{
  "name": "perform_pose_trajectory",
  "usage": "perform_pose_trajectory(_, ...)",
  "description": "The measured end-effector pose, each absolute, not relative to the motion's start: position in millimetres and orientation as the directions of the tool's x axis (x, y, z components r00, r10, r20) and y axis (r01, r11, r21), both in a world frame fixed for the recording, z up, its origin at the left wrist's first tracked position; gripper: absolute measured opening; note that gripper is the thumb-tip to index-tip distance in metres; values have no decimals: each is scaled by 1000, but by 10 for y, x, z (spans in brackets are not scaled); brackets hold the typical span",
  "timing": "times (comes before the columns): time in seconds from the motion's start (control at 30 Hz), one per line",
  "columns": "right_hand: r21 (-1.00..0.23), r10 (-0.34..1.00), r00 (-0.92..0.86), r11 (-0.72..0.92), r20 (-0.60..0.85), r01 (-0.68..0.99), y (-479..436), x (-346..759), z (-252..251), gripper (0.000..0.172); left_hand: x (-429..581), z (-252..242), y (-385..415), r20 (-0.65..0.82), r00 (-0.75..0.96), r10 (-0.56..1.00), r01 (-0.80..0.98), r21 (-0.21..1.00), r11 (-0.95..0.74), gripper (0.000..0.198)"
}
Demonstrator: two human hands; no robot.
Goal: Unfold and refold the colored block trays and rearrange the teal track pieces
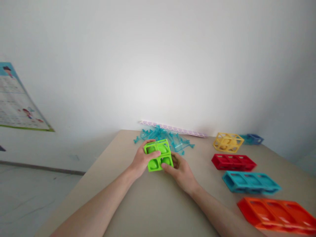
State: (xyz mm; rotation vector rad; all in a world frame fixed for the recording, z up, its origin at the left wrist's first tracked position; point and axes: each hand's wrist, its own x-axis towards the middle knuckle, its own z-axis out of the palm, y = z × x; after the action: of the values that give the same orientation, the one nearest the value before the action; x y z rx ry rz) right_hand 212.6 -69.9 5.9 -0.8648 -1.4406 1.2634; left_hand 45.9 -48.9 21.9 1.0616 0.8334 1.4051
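Curling partly closed around a green block [164, 155] over the table [158, 207], the left hand [142, 161] and right hand [182, 171] grip its nine o'clock and four o'clock sides. At its three o'clock lies a red block [233, 162]; farther, translucent blue pieces [158, 133] lie at twelve.

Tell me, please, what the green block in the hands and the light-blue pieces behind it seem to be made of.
Green block: probably hard plastic, smooth and opaque, given its even colour and rounded openings.
Light-blue pieces: likely plastic too, with a translucent finish, since the tabletop partly shows through.
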Motion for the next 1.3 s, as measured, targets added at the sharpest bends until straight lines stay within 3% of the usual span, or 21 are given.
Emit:
perform_pose_trajectory(0.13, -961, 939, -230, 274, 258, 43, -700, 2122, 11, 48, 477, 196, -465, 161, -102, 982, -253, 950, -183, 58)
perform_pose_trajectory(0.27, -936, 934, -191, 329, 302, 127, -713, 2124, -15, 43, 507, 197, -468, 137, -130, 982, -264, 950, -167, 55)
perform_pose_trajectory(0.4, -911, 915, -177, 388, 363, 137, -729, 2147, -6, 38, 507, 268, -486, 85, -15, 996, -457, 886, -83, 45)
perform_pose_trajectory(0.53, -902, 897, -124, 430, 424, 31, -739, 2155, 13, 43, 441, 327, -453, 60, 41, 997, -610, 792, -23, 39)
perform_pose_trajectory(0.7, -863, 860, -85, 497, 504, -89, -725, 2144, 8, 44, 426, 318, -433, -8, 107, 994, -646, 759, 75, 35)
perform_pose_trajectory(0.87, -843, 842, -40, 535, 537, -60, -700, 2154, -17, 43, 462, 340, -496, -27, 281, 959, -664, 716, 214, 31)
perform_pose_trajectory(1.0, -816, 816, -3, 577, 577, -32, -685, 2165, -13, 41, 448, 354, -516, -32, 279, 960, -683, 696, 222, 27)
perform_pose_trajectory(1.1, -747, 749, -5, 661, 662, 69, -663, 2192, -5, 39, 449, 348, -516, -11, 259, 966, -657, 731, 185, 23)
perform_pose_trajectory(1.3, -493, 561, -94, 785, 822, 375, -628, 2301, 66, 33, 445, 353, -522, 82, 225, 971, -511, 859, 45, 27)
